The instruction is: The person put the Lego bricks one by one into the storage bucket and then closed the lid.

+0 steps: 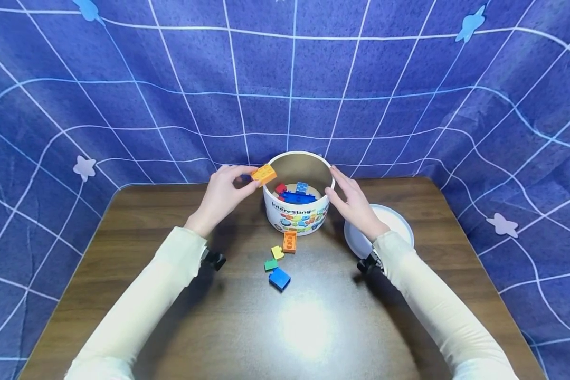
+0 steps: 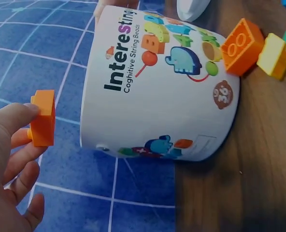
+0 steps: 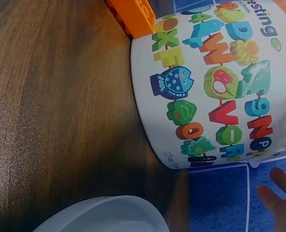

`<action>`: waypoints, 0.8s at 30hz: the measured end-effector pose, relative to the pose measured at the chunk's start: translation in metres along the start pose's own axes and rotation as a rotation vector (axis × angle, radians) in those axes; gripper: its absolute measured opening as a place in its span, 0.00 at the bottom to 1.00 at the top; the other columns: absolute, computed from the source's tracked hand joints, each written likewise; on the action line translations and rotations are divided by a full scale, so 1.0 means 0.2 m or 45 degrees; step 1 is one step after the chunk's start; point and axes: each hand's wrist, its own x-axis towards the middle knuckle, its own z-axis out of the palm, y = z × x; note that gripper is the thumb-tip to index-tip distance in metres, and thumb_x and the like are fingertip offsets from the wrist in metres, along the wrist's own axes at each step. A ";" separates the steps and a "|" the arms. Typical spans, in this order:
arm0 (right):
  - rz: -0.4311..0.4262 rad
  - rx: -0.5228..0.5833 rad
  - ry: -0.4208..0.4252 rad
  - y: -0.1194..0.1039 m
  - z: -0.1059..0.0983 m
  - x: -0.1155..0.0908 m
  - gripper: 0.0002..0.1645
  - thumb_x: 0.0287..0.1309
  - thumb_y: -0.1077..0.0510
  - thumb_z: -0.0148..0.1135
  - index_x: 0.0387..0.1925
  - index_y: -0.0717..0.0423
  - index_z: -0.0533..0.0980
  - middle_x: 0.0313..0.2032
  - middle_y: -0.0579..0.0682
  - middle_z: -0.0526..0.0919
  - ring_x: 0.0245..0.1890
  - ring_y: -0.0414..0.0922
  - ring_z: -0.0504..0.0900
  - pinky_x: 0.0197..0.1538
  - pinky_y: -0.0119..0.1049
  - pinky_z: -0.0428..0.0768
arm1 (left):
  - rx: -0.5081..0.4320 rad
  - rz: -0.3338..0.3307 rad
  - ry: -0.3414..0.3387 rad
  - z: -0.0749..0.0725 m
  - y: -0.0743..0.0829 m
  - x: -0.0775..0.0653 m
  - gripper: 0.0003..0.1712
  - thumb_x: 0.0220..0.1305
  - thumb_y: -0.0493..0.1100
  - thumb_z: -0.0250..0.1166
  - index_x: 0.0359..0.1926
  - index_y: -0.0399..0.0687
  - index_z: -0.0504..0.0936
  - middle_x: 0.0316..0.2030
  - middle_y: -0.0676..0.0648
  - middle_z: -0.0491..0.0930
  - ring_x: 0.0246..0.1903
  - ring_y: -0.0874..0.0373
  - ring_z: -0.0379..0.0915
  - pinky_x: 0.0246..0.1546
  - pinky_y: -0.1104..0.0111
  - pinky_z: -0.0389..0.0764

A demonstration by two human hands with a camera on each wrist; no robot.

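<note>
My left hand point(image 1: 223, 192) pinches an orange toy brick point(image 1: 264, 174) between thumb and fingers, at the left rim of a round white tub point(image 1: 294, 217). In the left wrist view, the brick point(image 2: 44, 118) stands out from the fingertips, apart from the tub's wall. My right hand point(image 1: 353, 203) rests against the tub's right rim with its fingers extended. Inside the tub lie a long blue piece point(image 1: 298, 198), a light-blue brick point(image 1: 302, 187) and red pieces point(image 1: 280, 188). Another orange brick point(image 1: 290, 242) lies in front of the tub.
Nearer on the wooden table point(image 1: 237, 316) are a yellow brick point(image 1: 277, 253), a green brick point(image 1: 270, 265) and a blue brick point(image 1: 279, 279). A white plate or shallow bowl point(image 1: 399, 221) sits partly under the right forearm. Blue cloth point(image 1: 266, 116) hangs behind the table.
</note>
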 end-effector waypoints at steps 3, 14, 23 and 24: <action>0.005 -0.006 -0.004 0.00 0.00 0.00 0.38 0.77 0.45 0.55 0.80 0.55 0.61 0.80 0.54 0.60 0.77 0.58 0.61 0.78 0.55 0.60 | -0.006 -0.027 -0.041 0.04 0.01 0.07 0.20 0.65 0.46 0.75 0.56 0.46 0.88 0.46 0.42 0.89 0.41 0.47 0.74 0.41 0.58 0.70; 0.019 -0.017 -0.012 -0.01 0.01 -0.01 0.38 0.78 0.45 0.53 0.80 0.55 0.60 0.80 0.52 0.59 0.77 0.57 0.62 0.78 0.55 0.60 | -0.030 -0.096 -0.113 0.14 0.06 0.26 0.22 0.68 0.50 0.73 0.59 0.49 0.87 0.54 0.44 0.87 0.48 0.45 0.76 0.47 0.54 0.78; 0.024 -0.011 0.000 -0.01 0.01 -0.01 0.37 0.78 0.45 0.52 0.80 0.55 0.60 0.80 0.55 0.59 0.78 0.56 0.60 0.78 0.54 0.59 | -0.027 -0.072 -0.143 0.22 0.01 0.29 0.26 0.68 0.50 0.73 0.63 0.47 0.84 0.62 0.44 0.82 0.60 0.45 0.72 0.64 0.52 0.73; 0.024 -0.012 -0.001 -0.01 0.01 -0.01 0.37 0.78 0.45 0.52 0.80 0.55 0.60 0.80 0.55 0.59 0.78 0.56 0.60 0.78 0.54 0.59 | -0.032 -0.060 -0.136 0.22 0.00 0.29 0.27 0.67 0.49 0.73 0.63 0.46 0.84 0.63 0.44 0.82 0.61 0.45 0.72 0.66 0.52 0.72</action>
